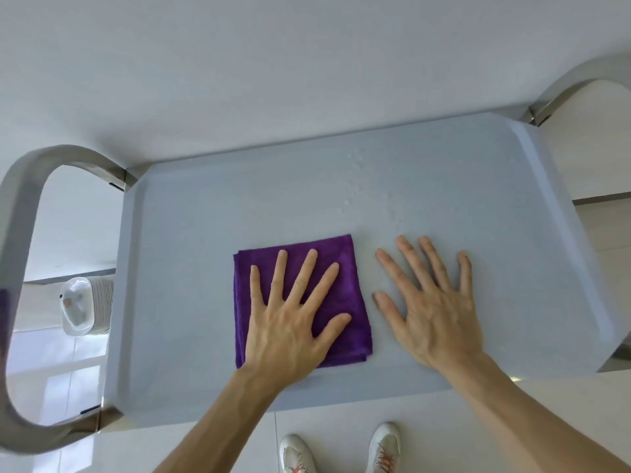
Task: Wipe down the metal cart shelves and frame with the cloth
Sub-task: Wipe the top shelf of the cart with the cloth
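Note:
A folded purple cloth lies flat on the cart's pale grey top shelf, near its front middle. My left hand presses down on the cloth with fingers spread straight. My right hand rests flat on the bare shelf just right of the cloth, fingers spread, holding nothing. Small water droplets dot the shelf beyond the cloth. The curved metal frame handle loops off the left end, and another handle rises at the far right corner.
A stack of white dishes shows on a lower level through the left handle loop. A white wall stands behind the cart. My two white shoes stand on the pale tiled floor at the cart's front edge.

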A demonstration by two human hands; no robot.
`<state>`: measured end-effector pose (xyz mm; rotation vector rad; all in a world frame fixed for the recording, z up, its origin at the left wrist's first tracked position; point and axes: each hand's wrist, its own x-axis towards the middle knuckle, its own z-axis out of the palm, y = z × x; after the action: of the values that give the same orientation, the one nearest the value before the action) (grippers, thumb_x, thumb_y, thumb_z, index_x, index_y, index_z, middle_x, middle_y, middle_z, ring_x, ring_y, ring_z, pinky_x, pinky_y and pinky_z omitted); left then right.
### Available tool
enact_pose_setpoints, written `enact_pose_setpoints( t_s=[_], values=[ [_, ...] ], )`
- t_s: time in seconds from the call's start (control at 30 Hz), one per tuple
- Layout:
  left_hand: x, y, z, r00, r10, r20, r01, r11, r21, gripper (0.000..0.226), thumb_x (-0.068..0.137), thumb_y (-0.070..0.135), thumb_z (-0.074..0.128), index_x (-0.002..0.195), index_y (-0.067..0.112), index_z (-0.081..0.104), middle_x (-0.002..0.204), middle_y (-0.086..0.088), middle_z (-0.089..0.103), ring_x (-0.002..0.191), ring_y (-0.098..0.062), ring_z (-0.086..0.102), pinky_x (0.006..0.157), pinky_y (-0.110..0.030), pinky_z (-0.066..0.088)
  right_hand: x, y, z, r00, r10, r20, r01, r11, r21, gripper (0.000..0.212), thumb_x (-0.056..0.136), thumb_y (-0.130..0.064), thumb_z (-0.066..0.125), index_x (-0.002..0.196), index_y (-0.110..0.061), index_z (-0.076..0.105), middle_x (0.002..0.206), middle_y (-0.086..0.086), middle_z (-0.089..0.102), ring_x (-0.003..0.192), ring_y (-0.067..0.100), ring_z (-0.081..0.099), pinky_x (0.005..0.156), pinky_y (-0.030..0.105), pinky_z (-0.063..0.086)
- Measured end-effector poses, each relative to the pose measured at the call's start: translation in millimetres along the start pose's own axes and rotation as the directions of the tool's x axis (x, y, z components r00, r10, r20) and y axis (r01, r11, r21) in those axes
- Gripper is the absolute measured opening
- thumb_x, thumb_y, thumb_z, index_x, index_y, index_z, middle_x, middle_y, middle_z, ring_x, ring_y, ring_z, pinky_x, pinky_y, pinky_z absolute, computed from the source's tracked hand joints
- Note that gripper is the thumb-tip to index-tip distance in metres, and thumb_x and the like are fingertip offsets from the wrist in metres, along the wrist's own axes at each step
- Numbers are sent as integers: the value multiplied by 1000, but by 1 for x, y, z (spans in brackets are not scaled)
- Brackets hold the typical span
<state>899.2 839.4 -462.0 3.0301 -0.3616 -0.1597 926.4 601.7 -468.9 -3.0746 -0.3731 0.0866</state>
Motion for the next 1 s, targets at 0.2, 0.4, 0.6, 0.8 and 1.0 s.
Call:
enact_pose_setpoints(
  t_s=[0.2, 0.4, 0.6, 0.8, 1.0],
  values=[
    [66, -55, -13, 998, -62, -3, 62, 998, 8, 71, 91, 77, 20, 155, 46, 14, 165, 10, 14, 153, -30, 9, 118, -64, 8, 0, 1, 2, 1000, -1, 7, 1, 1000, 9, 62, 98, -64, 23, 156, -40, 20, 166, -7, 17, 153, 21, 15, 117, 65, 10],
    [151, -43, -16, 975, -222, -29, 220, 973, -64, 73, 88, 80, 10, 154, 49, 4, 166, 14, 1, 153, -29, -5, 117, -65, -4, 0, 1, 2, 1000, 7, 18, -8, 1000, 12, 62, 99, -64, 21, 156, -40, 18, 166, -7, 17, 153, 22, 15, 117, 65, 9],
    [187, 3, -13, 989, -138, -43, 136, 989, -54, 74, 90, 78, 8, 155, 44, 5, 166, 9, 0, 152, -33, -7, 115, -68, -6, -1, 0, 3, 1000, 9, 8, -9, 1000, 19, 62, 99, -64, 20, 156, -40, 19, 166, -7, 17, 153, 22, 15, 117, 65, 10],
    [206, 41, -17, 999, -27, 36, 28, 999, -37, 74, 90, 77, 10, 156, 43, 3, 167, 8, -3, 152, -34, -11, 114, -69, -9, -1, 0, 3, 1000, 10, -22, -9, 1000, 27, 61, 99, -64, 22, 155, -41, 20, 165, -7, 17, 153, 21, 15, 118, 64, 10],
    [160, 7, -38, 999, -39, -20, 32, 965, -259, 64, 97, 64, 34, 155, 39, 21, 166, 8, 9, 153, -29, 7, 121, -58, 3, -1, 0, 4, 999, 9, -42, -7, 999, 35, 61, 99, -64, 22, 155, -42, 22, 165, -8, 20, 152, 21, 18, 118, 63, 10]
  ],
)
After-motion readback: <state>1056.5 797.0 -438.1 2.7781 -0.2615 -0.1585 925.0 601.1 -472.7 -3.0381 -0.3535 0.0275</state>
